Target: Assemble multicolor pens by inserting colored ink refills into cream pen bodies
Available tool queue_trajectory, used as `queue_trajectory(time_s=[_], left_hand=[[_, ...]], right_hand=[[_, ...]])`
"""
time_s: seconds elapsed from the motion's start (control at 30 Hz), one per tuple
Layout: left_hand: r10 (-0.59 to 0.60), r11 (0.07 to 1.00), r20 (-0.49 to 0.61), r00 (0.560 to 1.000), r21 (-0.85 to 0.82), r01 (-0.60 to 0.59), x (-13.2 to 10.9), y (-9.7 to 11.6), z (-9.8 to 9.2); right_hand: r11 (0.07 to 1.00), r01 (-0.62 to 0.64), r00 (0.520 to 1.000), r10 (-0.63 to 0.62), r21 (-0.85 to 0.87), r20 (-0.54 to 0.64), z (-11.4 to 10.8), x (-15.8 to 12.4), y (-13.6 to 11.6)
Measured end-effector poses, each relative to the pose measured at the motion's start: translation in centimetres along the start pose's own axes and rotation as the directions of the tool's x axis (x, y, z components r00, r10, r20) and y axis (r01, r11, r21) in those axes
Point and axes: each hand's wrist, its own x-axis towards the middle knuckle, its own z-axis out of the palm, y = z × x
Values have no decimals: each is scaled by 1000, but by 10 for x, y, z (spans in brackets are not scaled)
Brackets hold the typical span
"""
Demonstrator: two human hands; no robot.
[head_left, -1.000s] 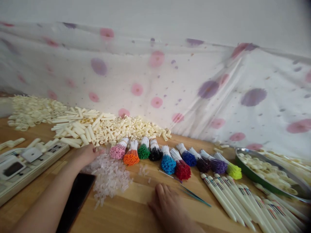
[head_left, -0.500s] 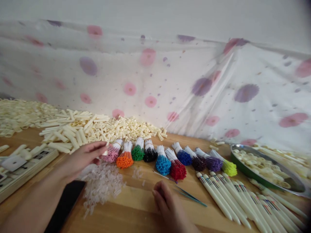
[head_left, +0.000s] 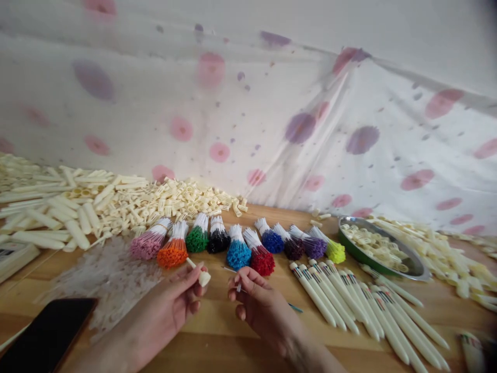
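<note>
My left hand is closed in a pinch around a small cream plastic pen part, which has a thin stem pointing up and left. Close by on the right, my right hand pinches a tiny translucent piece between thumb and fingers; its exact shape is too small to make out. A thin white stick shows just beyond the right fingertips, partly covered by them. Behind both hands stand bundled refills, among them orange, blue and red. Tweezers lie mostly hidden behind my right hand.
Loose translucent pieces spread left, beside a black phone. Cream pen parts are heaped at the back. Multicolour pens lie in rows on the right, near a green-sided metal dish of cream parts.
My left hand has come right and down from beside the pink bundle, carrying the cream part. My right hand has risen toward it, now showing a tiny translucent piece. The view has swung right.
</note>
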Motion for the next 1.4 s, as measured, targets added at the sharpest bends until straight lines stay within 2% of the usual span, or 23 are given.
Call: queue_trajectory(time_s=[0.13, 0.23, 0.3, 0.33, 0.37, 0.4, 0.43, 0.47, 0.5, 0.63, 0.73, 0.83, 0.93, 1.07, 1.17, 1.2, 1.23, 1.27, 1.33, 1.4], left_hand=[[-13, 1000, -10, 1000, -27, 13, 2, -2, 1], [4, 999, -37, 999, -39, -6, 1, 11, 0], [80, 996, -21, 997, -39, -80, -2, 26, -2], [146, 989, -8, 989, -37, -146, -4, 33, -3], [215, 976, 5, 977, -34, -215, -6, 41, -4], [276, 961, 3, 961, -38, -275, -9, 48, -5], [292, 956, -1, 956, -34, -292, -11, 54, -6], [306, 952, 0, 952, -32, -306, -12, 59, -7], [315, 949, 1, 949, -28, -315, -14, 62, -7], [318, 948, 19, 948, -10, -318, -15, 63, -6], [325, 946, 26, 945, -13, -325, -15, 58, -4], [321, 947, 71, 944, -18, -321, -15, 53, -2], [311, 950, 114, 944, -16, -311, -16, 51, 0], [274, 962, 93, 957, -52, -270, -15, 46, 2], [154, 983, 39, 987, -105, -149, -10, 35, 2], [106, 988, 28, 994, -118, -102, -7, 30, 2], [65, 991, 22, 998, -123, -62, -5, 24, 2], [31, 992, 14, 999, -124, -29, -3, 18, 2], [-23, 992, -13, 1000, -125, 21, 1, 5, 3], [-55, 990, -45, 998, -129, 48, 2, -5, 4]], right_hand=[[999, 12, 1000, -12, -33, -17, 1, 0, -3], [974, 27, 999, -37, -226, -40, 0, 0, 1], [902, 73, 994, -103, -425, -47, -2, 0, 6], [812, 113, 987, -159, -573, -30, -3, 0, 9], [670, 151, 976, -216, -726, 3, -5, 0, 13], [482, 178, 963, -264, -858, 52, -6, 1, 16], [291, 189, 952, -288, -938, 102, -7, 1, 18], [145, 187, 947, -291, -972, 139, -8, 1, 20], [67, 177, 946, -286, -982, 151, -9, 1, 21], [-151, 117, 930, -330, -982, 161, -6, 3, 18], [-309, 108, 920, -329, -945, 212, 0, 6, 16], [-439, 216, 914, -223, -872, 339, 8, 13, 17], [-522, 333, 889, -103, -786, 445, 12, 24, 21], [-531, 393, 863, -68, -751, 500, 10, 39, 23], [-497, 369, 852, -156, -785, 499, 8, 36, 18], [-469, 351, 846, -212, -811, 489, 8, 31, 15], [-401, 342, 836, -284, -850, 471, 9, 25, 12], [-295, 346, 823, -361, -891, 439, 10, 19, 8], [99, 420, 804, -502, -902, 319, 14, 6, 1], [464, 482, 827, -522, -743, 210, 18, -2, -3]])
